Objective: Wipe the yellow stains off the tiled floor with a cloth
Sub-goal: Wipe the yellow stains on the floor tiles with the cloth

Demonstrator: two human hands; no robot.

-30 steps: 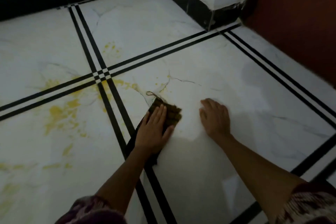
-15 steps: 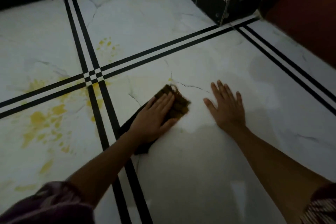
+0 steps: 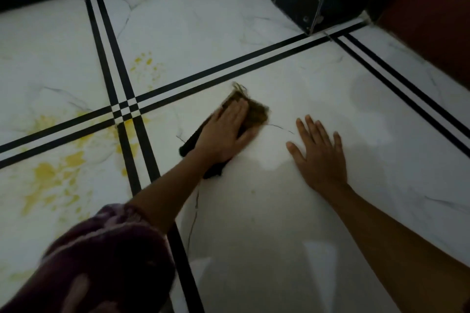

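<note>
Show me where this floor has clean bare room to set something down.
Free: the tile right of the right hand, up to the black stripes; the patch between both forearms. Crowded: around the left hand and cloth, and the yellow stains left of the stripe crossing.

You have no text, label, brand, number or sign to read here. The tiled floor (image 3: pixel 305 211) in front of you carries only black stripes and marble veining, the cloth (image 3: pixel 256 112) shows no tag or print, and the pattern on your sleeve (image 3: pixel 114 249) forms no letters.
</note>
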